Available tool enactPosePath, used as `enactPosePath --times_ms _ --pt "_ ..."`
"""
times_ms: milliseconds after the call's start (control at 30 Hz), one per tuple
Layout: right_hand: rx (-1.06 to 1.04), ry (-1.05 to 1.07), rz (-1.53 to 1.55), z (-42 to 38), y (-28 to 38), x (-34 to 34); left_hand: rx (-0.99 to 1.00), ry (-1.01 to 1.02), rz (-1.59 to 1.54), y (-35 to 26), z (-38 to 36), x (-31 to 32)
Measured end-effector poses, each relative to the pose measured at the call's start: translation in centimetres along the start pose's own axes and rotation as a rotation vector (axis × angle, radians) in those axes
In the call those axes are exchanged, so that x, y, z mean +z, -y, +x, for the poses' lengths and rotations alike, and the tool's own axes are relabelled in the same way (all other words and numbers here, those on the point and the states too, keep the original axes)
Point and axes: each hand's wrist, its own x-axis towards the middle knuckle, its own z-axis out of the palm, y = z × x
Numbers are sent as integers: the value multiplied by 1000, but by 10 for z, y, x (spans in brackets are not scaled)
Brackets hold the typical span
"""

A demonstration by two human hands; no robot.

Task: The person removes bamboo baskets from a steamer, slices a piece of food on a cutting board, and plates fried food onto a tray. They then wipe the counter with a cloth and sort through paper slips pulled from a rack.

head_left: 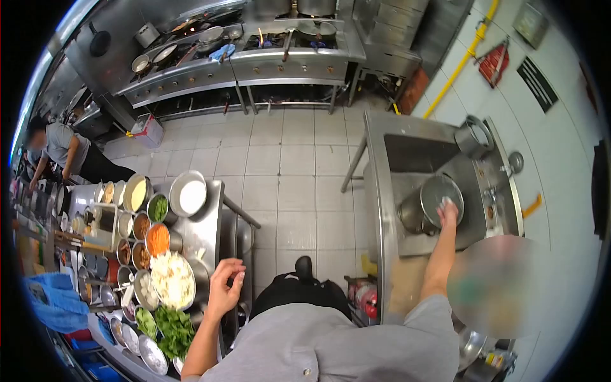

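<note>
My right hand (448, 213) reaches over a large metal pot (412, 215) standing in the sink. Its fingers are drawn together around something small and whitish that I cannot make out. The pot seems to hold clear liquid. My left hand (226, 284) hovers beside the prep table with its fingers loosely bent and nothing in it. Nearest to it is a large bowl of shredded white vegetable (172, 280). Around that bowl are leafy greens (173, 332), a container of shredded carrot (158, 239) and a pot of white contents (189, 195).
The steel sink counter (377, 191) is on my right, with a smaller pot (472, 137) and a tap (490, 191). Stoves (289, 69) line the far wall, one burner showing flame. A person (67, 149) leans over the far left counter. Tiled floor (296, 184) lies between the counters.
</note>
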Motion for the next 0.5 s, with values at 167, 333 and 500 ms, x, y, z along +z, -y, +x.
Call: enactPosePath --times_ms 167,333,500 --pt "-253 -526 -1188 141 -149 43 143 -27 74 -25 215 -4" --pt "31 -210 -191 112 -90 32 322 162 113 -30 386 53" --pt "-249 -286 -687 120 -126 20 275 209 103 -19 535 105"
